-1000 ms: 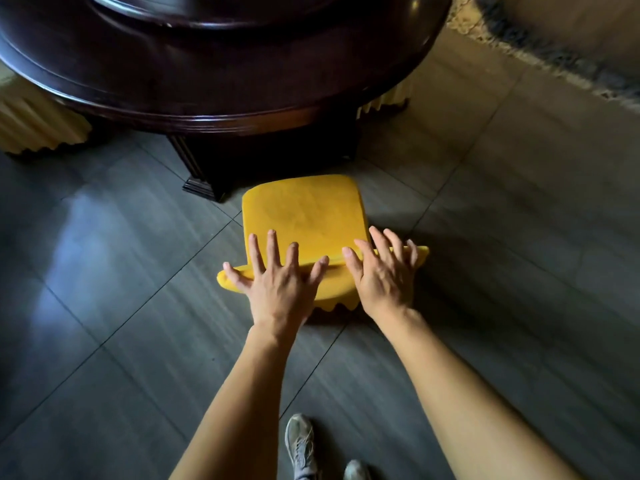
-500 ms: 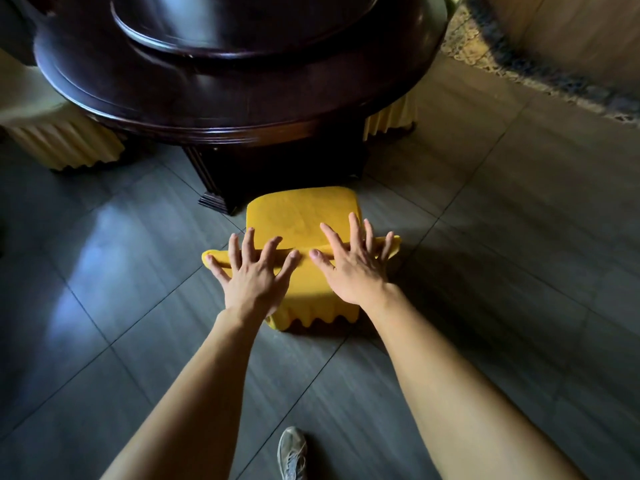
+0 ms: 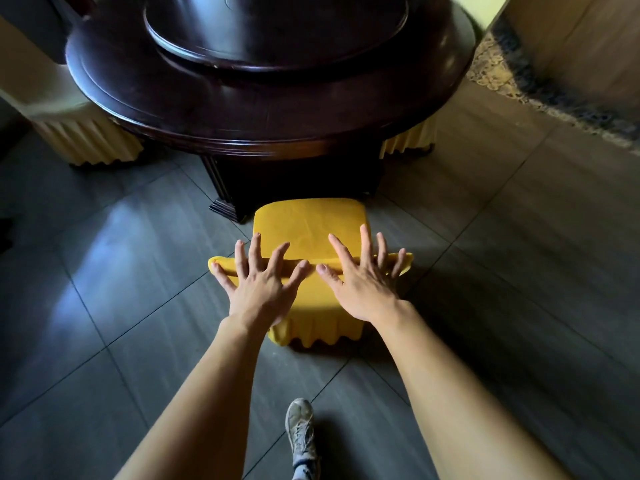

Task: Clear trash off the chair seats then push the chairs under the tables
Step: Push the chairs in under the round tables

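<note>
A chair in a yellow cover [image 3: 310, 221] stands in front of me, its seat facing the dark round wooden table [image 3: 263, 109]. The front of the seat sits close to the table's base, below the rim. My left hand [image 3: 258, 280] lies flat on the left part of the chair's back top, fingers spread. My right hand [image 3: 363, 278] rests the same way on the right part. Neither hand wraps around anything. No trash shows on the seat.
A raised turntable [image 3: 277, 32] tops the table. Two more chairs with pale yellow skirts stand at the table, one on the left [image 3: 86, 140] and one on the right [image 3: 408, 136]. Grey floor tiles surround me. My shoe [image 3: 299, 431] is below. A patterned wall base [image 3: 540, 88] runs at the right.
The chair has slid forward toward the table with both hands on its back. My view has come nearer, and more of the table top shows.
</note>
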`<action>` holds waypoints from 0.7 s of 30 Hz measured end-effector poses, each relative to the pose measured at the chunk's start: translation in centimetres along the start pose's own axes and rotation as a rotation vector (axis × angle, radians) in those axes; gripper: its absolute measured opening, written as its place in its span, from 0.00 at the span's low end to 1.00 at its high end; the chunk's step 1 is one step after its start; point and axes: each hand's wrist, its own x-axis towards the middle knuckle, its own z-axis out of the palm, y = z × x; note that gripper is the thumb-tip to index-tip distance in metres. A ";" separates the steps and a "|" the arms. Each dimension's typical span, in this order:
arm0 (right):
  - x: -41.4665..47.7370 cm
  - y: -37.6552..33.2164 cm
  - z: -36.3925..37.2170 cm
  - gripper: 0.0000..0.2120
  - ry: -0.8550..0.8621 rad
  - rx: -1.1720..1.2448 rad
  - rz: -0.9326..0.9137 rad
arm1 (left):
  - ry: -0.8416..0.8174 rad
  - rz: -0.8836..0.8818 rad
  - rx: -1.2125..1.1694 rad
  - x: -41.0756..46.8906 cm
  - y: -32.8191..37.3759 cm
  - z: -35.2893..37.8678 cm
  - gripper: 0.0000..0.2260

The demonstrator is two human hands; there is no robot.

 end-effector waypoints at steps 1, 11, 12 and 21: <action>0.5 0.0 -0.2 0.31 -0.009 0.001 0.000 | -0.003 -0.003 0.001 0.5 0.1 0.0 0.34; 7.1 0.6 -1.8 0.31 -0.044 0.011 -0.011 | -0.005 -0.037 0.027 6.7 1.3 0.0 0.34; 7.9 0.6 -1.9 0.31 -0.046 0.013 -0.013 | -0.004 -0.039 0.028 7.4 1.4 -0.1 0.34; 15.0 0.7 -3.6 0.31 -0.077 0.006 -0.006 | -0.027 -0.064 0.018 14.2 2.3 -0.6 0.34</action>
